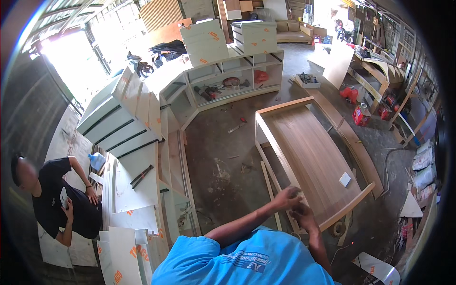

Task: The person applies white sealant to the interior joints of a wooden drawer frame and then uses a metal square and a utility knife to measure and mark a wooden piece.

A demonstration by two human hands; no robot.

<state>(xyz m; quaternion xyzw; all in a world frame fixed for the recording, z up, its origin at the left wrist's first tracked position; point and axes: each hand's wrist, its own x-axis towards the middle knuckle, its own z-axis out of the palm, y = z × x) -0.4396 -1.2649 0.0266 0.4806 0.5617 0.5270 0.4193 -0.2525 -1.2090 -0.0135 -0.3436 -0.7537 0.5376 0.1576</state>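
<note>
- Wooden panel (313, 152) — a long brown board with raised side rails, lying flat on the concrete floor (223, 156); taken as the landmark for all places below
- Left hand (288, 197) rests on the near left corner of the panel, fingers curled down onto the rail; whether it grips anything small cannot be told
- Right hand (304, 217) sits just beside the left, at the near end of the same rail, fingers bent; grip state not readable from this view
- Judgement on progress: panel face looks finished and the rails are on along both long sides; hands are busy at the near corner, so that joint seems to be the part in work — far end appears untouched by hand
- Small white block (345, 179) lies on the panel face, toward its near right side
- Loose wooden strips (270, 183) lie on the floor just left of the panel
- Roll of tape (338, 229) on the floor by the panel's near right corner
- White cabinet units (228, 76) stand well apart, beyond the panel's far left
- A person in a black shirt (61, 199) sits far left of the panel, holding a phone
</note>
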